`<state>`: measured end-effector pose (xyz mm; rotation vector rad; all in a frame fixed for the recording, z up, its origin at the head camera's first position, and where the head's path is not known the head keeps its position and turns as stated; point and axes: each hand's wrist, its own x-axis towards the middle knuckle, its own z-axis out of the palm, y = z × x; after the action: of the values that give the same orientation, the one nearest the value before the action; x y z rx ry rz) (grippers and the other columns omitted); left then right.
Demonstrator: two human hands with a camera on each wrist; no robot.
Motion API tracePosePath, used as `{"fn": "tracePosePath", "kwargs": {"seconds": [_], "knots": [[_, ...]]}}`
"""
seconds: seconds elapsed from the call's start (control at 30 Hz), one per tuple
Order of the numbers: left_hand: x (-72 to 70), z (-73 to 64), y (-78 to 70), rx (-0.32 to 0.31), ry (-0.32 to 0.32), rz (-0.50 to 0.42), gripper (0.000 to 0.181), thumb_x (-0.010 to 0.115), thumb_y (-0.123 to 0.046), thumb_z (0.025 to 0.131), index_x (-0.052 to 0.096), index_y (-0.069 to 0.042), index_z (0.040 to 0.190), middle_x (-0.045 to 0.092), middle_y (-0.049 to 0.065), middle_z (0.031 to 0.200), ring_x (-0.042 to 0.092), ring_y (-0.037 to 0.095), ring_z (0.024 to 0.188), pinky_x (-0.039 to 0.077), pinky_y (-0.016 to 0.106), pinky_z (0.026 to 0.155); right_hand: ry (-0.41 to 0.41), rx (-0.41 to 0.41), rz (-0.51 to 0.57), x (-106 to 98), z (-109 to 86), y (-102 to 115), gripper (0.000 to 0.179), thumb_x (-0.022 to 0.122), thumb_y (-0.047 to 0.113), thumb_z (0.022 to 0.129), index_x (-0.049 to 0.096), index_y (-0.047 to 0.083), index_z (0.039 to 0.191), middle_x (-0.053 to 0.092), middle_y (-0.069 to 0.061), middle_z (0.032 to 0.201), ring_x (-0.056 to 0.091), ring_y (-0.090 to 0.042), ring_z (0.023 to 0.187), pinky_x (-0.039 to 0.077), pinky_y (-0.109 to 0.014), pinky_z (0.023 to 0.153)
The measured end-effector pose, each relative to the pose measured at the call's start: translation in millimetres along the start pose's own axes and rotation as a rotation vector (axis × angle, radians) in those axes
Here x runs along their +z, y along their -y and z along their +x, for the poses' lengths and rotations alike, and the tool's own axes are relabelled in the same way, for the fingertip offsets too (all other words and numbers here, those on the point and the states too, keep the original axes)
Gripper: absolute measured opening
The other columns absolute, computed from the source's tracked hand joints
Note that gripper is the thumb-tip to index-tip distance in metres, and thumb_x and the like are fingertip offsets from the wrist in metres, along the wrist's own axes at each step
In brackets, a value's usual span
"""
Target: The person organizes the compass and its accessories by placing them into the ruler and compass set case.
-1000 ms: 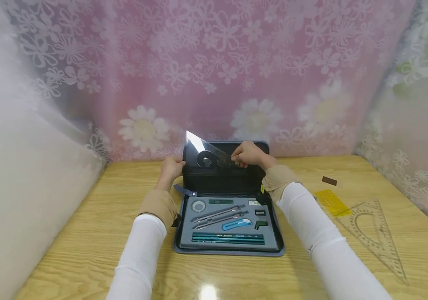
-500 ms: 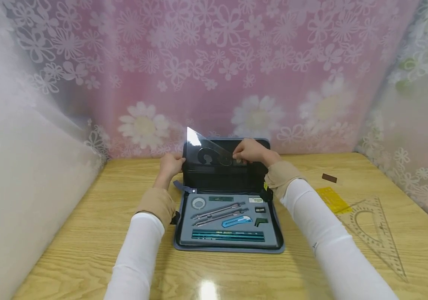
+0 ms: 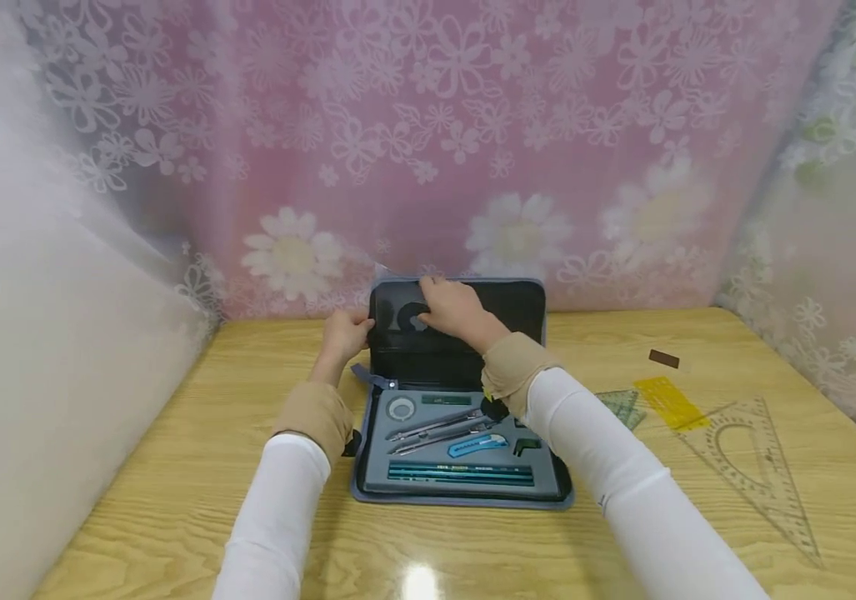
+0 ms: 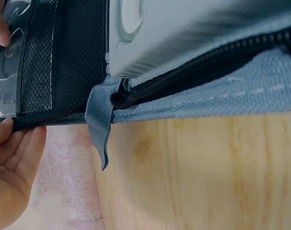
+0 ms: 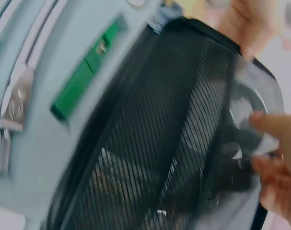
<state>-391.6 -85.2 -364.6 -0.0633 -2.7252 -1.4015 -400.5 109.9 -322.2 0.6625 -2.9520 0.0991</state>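
Note:
A zip-up drawing case (image 3: 521,310) stands unfolded on the table, its black inner lid raised. My left hand (image 3: 343,335) pinches the lid's left edge between thumb and fingers. A clear set square (image 4: 1,91) with a curved cutout sits in the lid's mesh pocket (image 4: 35,62), one corner rising above the lid's top. Over the set square is my right hand (image 3: 461,310), thumb and fingers apart, tips at its upper part. The grey tray below holds two metal compasses (image 3: 435,429), a blue utility knife (image 3: 478,446), pencils (image 3: 461,474) and a white ring (image 3: 401,408).
Right of the case lie a yellow stencil (image 3: 671,402), a large clear set square (image 3: 776,467), a green-tinted drawing piece (image 3: 618,407) partly under the right sleeve, and a small dark brown strip (image 3: 663,358). A flowered curtain (image 3: 397,167) hangs behind.
My right hand has left the set square's right corner and moved left along its slanted edge. The set square's top corner sits slightly lower. My left hand keeps its place.

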Motion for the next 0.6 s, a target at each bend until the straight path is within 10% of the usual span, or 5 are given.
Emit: {"fn": "tracePosePath", "kwargs": {"seconds": [0.6], "knots": [[9.4,3.3,0.1,0.009,-0.022,0.056,0.026,0.052,-0.010,0.094,0.065,0.004,0.112,0.063,0.024,0.104,0.066,0.030,0.078,0.054,0.030,0.065,-0.170,0.022,-0.141,17.0,4.0,-1.9,0.037,0.050,0.023,0.097,0.050,0.000,0.126,0.058,-0.016,0.114,0.057,-0.028,0.102,0.051,-0.034,0.080]]}}
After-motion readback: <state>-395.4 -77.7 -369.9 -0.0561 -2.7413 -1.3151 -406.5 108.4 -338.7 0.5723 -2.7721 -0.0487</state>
